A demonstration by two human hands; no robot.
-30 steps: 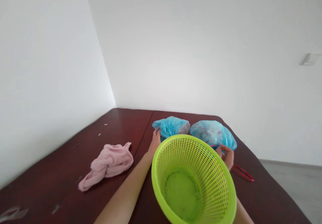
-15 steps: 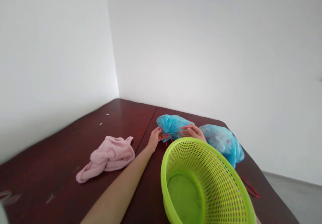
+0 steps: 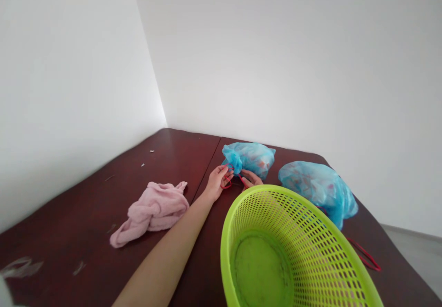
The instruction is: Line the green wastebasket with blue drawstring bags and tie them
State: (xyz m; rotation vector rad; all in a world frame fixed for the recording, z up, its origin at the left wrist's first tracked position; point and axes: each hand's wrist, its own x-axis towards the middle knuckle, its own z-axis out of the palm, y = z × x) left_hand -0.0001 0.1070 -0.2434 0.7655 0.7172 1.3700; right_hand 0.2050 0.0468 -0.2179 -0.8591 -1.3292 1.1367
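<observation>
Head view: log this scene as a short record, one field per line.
left hand: fingers on red cord by the gathered neck of the left blue bag
right hand: beside the cord, partly hidden by the basket; grip unclear
green basket: in front of both bags
right blue bag: untouched
pink cloth: crumpled, left of the left forearm
table: dark red

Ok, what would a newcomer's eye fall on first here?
The bright green basket, large in the lower right foreground. Beyond it, two blue bags: the left bag, with the left hand and right hand at its red cord, and the right bag. The pink cloth stands out farther left.
</observation>
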